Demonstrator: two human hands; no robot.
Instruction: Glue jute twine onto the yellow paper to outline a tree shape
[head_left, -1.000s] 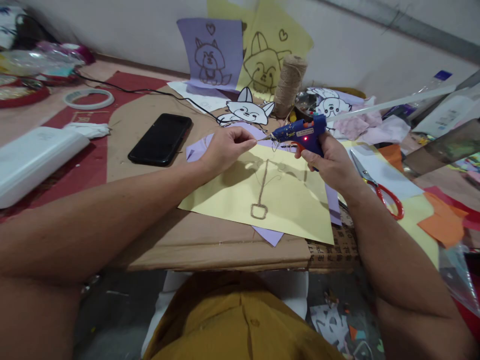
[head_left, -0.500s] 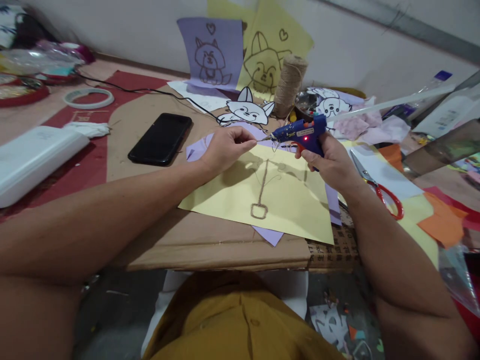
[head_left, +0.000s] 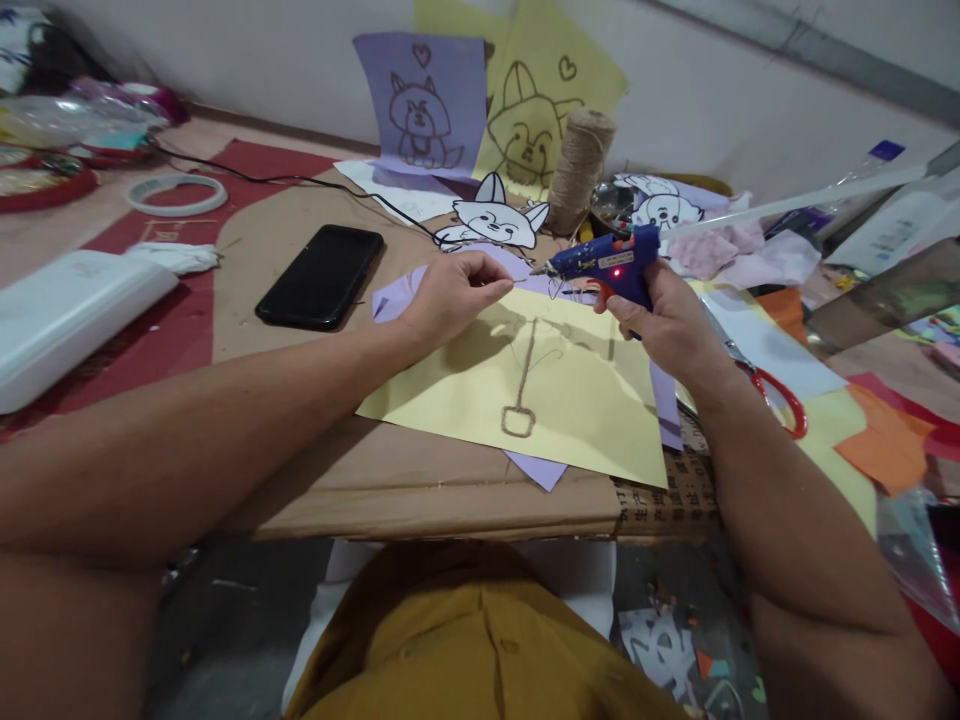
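Observation:
My right hand (head_left: 667, 325) is wrapped round a blue hot glue gun (head_left: 615, 258) with a small red light on and a long clear glue stick out of its back. Its nozzle points left, a little apart from my left fingertips. My left hand (head_left: 457, 300) is closed in a pinch on a short piece of twine (head_left: 519, 281), mostly hidden by the fingers. Below both hands lies a yellow sheet of paper (head_left: 450, 390). Brown twine (head_left: 527, 365) forms a straight stem with a small squarish loop at its lower end on it.
A black phone (head_left: 321, 278) lies left of the paper. Red-handled scissors (head_left: 780, 395) rest at the right. Behind stand a twine spool (head_left: 581, 165) and a white fox cutout (head_left: 495, 220). The gun's black cord (head_left: 300, 180) runs back left, near a tape roll (head_left: 176, 195).
My right hand has drawn the glue gun slightly right, so its nozzle has come away from the left fingertips. My left hand has stayed in place.

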